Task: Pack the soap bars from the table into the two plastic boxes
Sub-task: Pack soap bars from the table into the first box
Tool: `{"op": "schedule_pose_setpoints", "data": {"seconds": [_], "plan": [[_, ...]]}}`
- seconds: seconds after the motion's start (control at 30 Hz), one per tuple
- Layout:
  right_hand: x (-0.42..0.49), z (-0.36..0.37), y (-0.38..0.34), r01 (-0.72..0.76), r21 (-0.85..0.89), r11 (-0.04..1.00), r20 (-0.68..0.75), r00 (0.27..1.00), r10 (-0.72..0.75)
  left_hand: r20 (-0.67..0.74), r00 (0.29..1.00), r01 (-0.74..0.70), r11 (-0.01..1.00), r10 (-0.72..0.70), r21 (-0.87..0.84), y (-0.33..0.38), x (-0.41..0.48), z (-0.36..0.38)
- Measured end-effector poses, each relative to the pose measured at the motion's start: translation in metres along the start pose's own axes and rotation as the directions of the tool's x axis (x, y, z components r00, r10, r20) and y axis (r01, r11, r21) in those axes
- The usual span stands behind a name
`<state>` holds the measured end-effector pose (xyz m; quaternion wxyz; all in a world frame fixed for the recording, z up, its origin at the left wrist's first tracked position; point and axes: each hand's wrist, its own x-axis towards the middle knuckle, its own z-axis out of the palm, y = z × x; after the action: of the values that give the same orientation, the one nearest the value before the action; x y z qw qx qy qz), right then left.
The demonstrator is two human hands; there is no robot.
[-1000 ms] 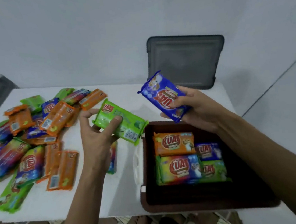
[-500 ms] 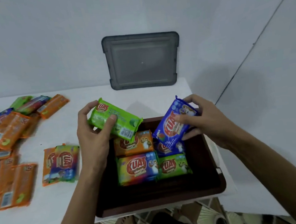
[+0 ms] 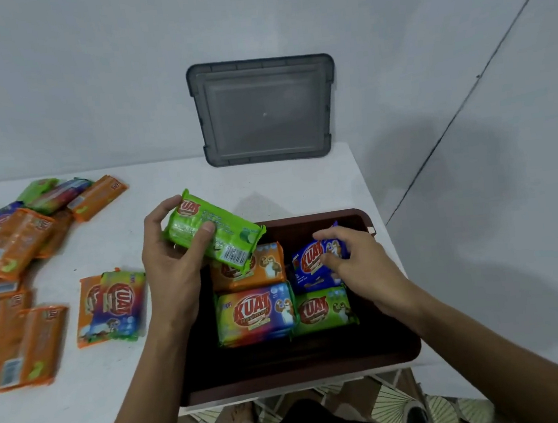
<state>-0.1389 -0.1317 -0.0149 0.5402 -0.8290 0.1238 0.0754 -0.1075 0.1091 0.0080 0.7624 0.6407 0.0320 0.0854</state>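
Observation:
A dark brown plastic box (image 3: pixel 398 343) stands open at the table's front right corner. Inside lie an orange soap bar (image 3: pixel 266 267), a rainbow soap bar (image 3: pixel 255 313) and a green soap bar (image 3: pixel 322 310). My right hand (image 3: pixel 355 262) holds a blue soap bar (image 3: pixel 310 263) down in the box's back right part, fingers curled over its top edge. My left hand (image 3: pixel 172 260) grips a green soap bar (image 3: pixel 210 229) tilted above the box's back left corner. Several more soap bars (image 3: pixel 16 246) lie piled at the left.
A grey box lid (image 3: pixel 263 109) leans upright against the wall behind the box. A rainbow bar on an orange one (image 3: pixel 115 304) lies just left of my left arm. The white table (image 3: pixel 116 383) ends close to the box on the right. Tiled floor shows below.
My right hand has lowered the blue bar from above the box down into its back right part. My left hand carried the green bar rightward over the box's edge.

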Motion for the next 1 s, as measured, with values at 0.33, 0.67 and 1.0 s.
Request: {"op": "schedule_pose_setpoints", "data": {"seconds": [0.33, 0.67, 1.0], "plan": [[-0.002, 0.013, 0.006, 0.078, -0.544, 0.836, 0.055, 0.997, -0.057, 0.011, 1.000, -0.014, 1.000, 0.014, -0.002, -0.001, 0.001, 0.001], [-0.002, 0.024, 0.003, 0.083, -0.787, 0.611, 0.077, 0.996, -0.037, 0.016, 1.000, -0.021, 1.000, 0.021, 0.008, -0.001, -0.001, 0.002], [-0.006, 0.017, -0.013, 0.260, -0.780, 0.569, 0.058, 0.936, -0.348, 0.060, 0.998, 0.006, 0.999, -0.008, 0.034, 0.003, -0.003, 0.002]]}}
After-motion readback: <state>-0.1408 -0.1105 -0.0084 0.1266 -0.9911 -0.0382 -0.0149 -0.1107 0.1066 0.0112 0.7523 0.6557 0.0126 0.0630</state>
